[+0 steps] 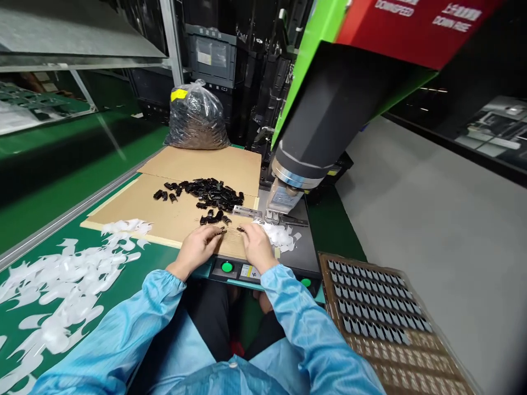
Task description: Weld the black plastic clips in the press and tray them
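1. There's the left hand (196, 250), fingertips narrowed on a small black part (223, 231); a loose pinch could drop it among the black pieces (212, 193) just beyond.
2. The right hand (258, 248) pinches a small dark piece (240, 230); hurried fingers might tip it askew.
3. White scraps (282, 237) lie right beside that hand, and a sleeve brush could scatter them.
4. Watch the green button (226, 267), nearer me than both hands: a dropped wrist might press it.
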`<state>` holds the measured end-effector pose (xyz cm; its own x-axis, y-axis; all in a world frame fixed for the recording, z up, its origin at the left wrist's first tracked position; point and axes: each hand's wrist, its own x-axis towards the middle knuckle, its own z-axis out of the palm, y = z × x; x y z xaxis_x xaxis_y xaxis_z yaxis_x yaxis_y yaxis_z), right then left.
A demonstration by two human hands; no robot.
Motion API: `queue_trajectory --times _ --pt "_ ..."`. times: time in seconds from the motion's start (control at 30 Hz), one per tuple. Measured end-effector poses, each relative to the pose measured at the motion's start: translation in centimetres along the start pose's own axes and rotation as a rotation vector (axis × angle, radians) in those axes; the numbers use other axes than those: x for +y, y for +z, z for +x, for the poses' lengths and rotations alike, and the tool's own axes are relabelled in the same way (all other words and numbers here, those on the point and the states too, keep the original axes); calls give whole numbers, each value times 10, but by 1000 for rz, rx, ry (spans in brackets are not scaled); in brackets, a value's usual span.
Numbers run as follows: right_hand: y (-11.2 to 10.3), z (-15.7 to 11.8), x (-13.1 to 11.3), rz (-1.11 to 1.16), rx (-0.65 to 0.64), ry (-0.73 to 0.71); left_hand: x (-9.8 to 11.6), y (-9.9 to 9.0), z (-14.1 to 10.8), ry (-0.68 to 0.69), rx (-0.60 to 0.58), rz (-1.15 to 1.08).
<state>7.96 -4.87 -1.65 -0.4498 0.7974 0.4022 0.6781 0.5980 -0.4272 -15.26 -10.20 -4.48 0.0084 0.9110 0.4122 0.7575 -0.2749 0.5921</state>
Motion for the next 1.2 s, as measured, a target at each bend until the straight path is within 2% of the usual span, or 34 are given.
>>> queue_trajectory --times 0.13,0.27,0.4,0.5,0.77,1.07,1.2 --pt "-35 -11 53 65 210 137 28 15 27 51 36 -83" --pt "-48 -5 98 -32 280 238 64 53 78 138 -35 -6" --pt "-44 4 109 -148 212 235 87 92 118 148 -114 134" --pt "-42 5 104 -241 158 191 94 107 129 178 -166 250" --pt "-49 2 92 -482 108 177 103 104 126 229 -220 378" --pt "-49 5 90 -488 48 163 103 101 127 232 -274 382" --pt "-57 5 90 -395 38 199 103 97 130 220 -305 361"
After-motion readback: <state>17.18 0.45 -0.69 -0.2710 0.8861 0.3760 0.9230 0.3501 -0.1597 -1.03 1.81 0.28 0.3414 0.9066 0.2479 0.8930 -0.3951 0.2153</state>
